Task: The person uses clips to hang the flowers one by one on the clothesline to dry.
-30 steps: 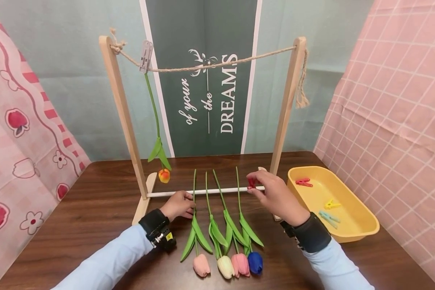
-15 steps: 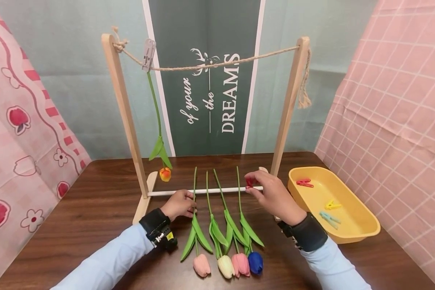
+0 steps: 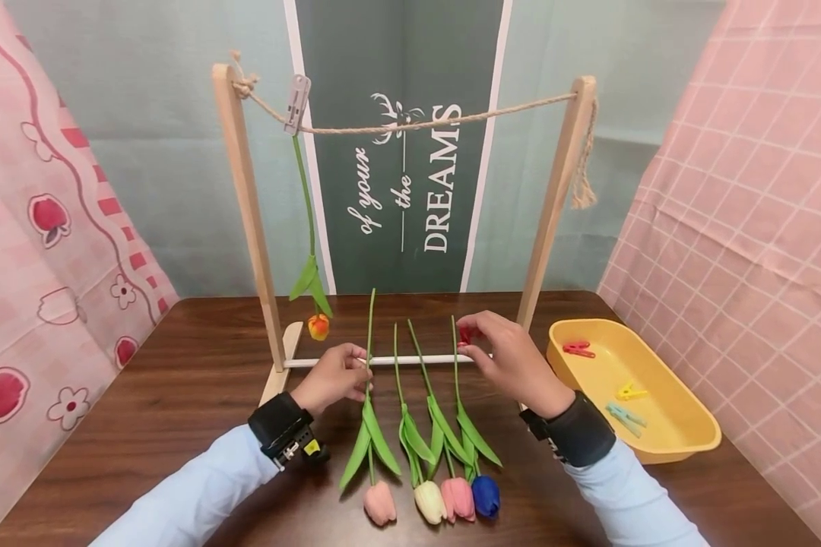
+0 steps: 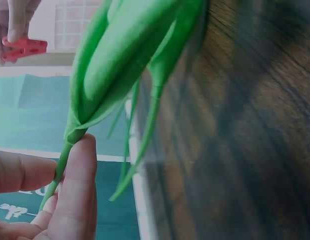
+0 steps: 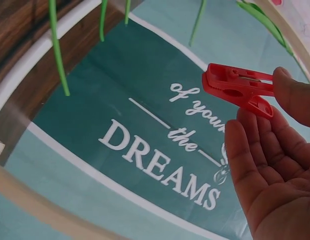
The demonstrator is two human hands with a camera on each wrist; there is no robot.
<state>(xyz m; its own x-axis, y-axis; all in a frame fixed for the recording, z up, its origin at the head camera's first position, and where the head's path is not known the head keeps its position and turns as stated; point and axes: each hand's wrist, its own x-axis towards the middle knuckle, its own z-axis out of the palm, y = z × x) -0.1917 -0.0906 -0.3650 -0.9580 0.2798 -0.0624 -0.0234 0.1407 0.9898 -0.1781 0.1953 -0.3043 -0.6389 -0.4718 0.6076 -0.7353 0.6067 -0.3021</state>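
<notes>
My left hand (image 3: 335, 374) pinches the green stem of the leftmost tulip, a light pink one (image 3: 380, 503), just below its leaves, as the left wrist view shows. Its bloom still appears low at the table. Between the thumb and fingers of my right hand (image 3: 516, 365) is a red clothespin (image 5: 237, 87), held by its handle end with its jaws together. To the right of the pink tulip lie a cream tulip (image 3: 429, 502), a deeper pink tulip (image 3: 458, 499) and a blue tulip (image 3: 486, 497), stems pointing away from me.
A wooden frame (image 3: 246, 205) carries a rope (image 3: 410, 128), where a clear clip (image 3: 297, 105) holds an orange tulip (image 3: 318, 327) upside down. Its white bar (image 3: 383, 360) runs behind my hands. At right, a yellow basin (image 3: 684, 406) contains red, yellow and blue clothespins.
The light pink tulip's stem end has risen in my left hand. My right hand has shifted slightly left with the red clothespin. The whole head view has moved a little.
</notes>
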